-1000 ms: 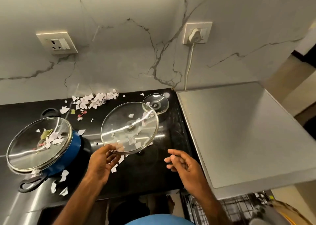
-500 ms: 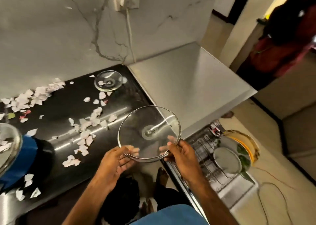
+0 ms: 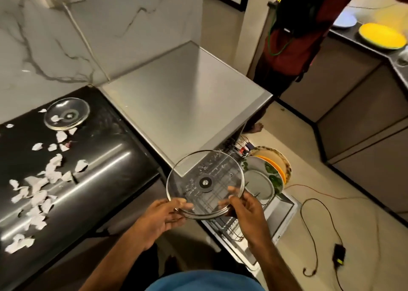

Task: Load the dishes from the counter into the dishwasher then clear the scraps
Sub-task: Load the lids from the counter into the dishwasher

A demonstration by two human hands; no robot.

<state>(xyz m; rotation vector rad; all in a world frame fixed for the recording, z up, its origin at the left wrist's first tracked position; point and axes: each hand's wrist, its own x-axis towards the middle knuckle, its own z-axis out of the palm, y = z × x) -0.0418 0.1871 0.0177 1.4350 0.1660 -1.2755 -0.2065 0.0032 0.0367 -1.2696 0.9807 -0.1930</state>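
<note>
Two glass lids are in view. The large glass lid (image 3: 205, 183), steel-rimmed with a knob fitting at its centre, is held in the air over the open dishwasher rack (image 3: 231, 226), and its far edge overlaps the near corner of the dishwasher's steel top (image 3: 187, 105). Both hands clamp it at the near rim. The left hand (image 3: 159, 220) pinches the near-left edge with the thumb on top and the fingers curled beneath. The right hand (image 3: 245, 211) does the same at the near-right edge.

The small glass lid (image 3: 66, 114) lies flat on the black counter (image 3: 114, 158), well apart from the hands, with one scrap on it. Paper scraps (image 3: 39, 180) are strewn over the counter, too many to count.

Four plates stand on edge at the far end of the rack, just right of the held lid: a grey plate (image 3: 258, 185), a leaf-patterned plate (image 3: 272, 177), an orange plate (image 3: 274, 164) and a cream plate (image 3: 284, 160). The wire tines are visible through the glass.

Past the rack, a black cable (image 3: 315, 235) and a thin red wire (image 3: 320, 191) lie on the floor. A second person (image 3: 298, 36) stands beside the dishwasher. Two more plates sit on the far counter, a yellow plate (image 3: 382, 35) and a pale plate (image 3: 344, 20). One white cord (image 3: 84, 38) runs down the marble wall.
</note>
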